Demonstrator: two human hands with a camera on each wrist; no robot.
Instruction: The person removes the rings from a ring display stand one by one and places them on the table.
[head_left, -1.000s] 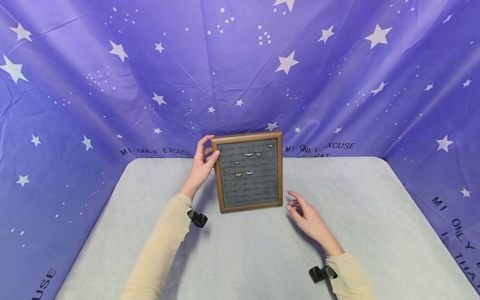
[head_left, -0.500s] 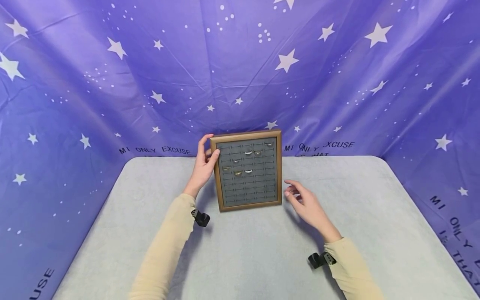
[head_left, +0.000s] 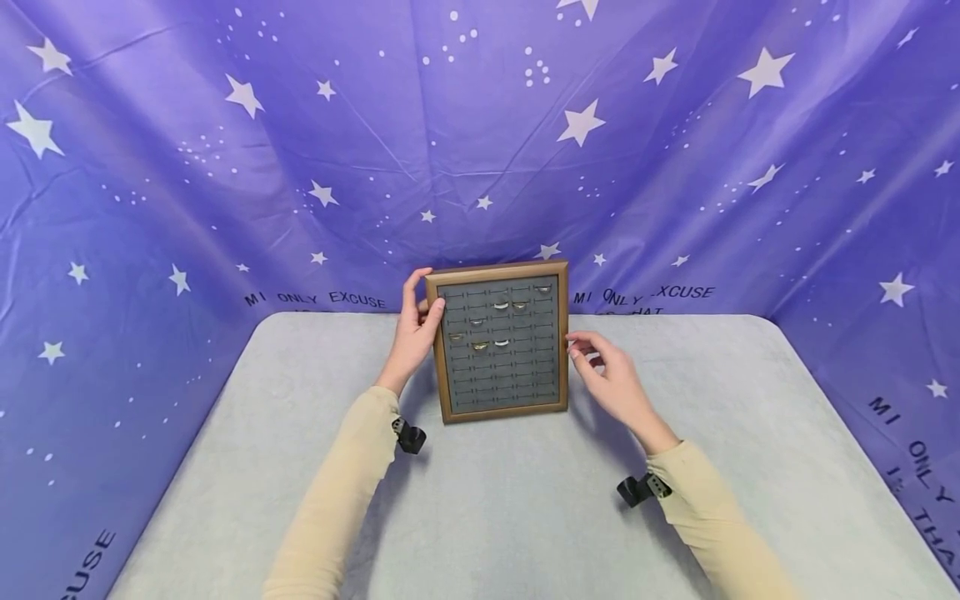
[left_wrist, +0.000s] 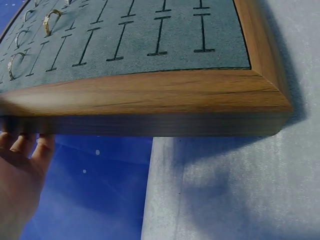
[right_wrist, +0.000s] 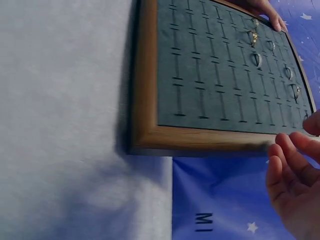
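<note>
Toward the left of my head feed, the left hand [head_left: 412, 337] grips the upper left edge of a wood-framed ring display [head_left: 506, 412], thumb on the front and fingers round behind. Mid-view I see that display at a steep tilt near the far side of the grey worktop [head_left: 225, 467], seven rings [head_left: 480, 346] in its slotted dark panel. Right at its right edge, the right hand [head_left: 618, 383] has loosely bent fingers with the thumb parted from them, and I cannot tell whether they touch the wood; a purple starred cloth [head_left: 480, 125] hangs behind.
</note>
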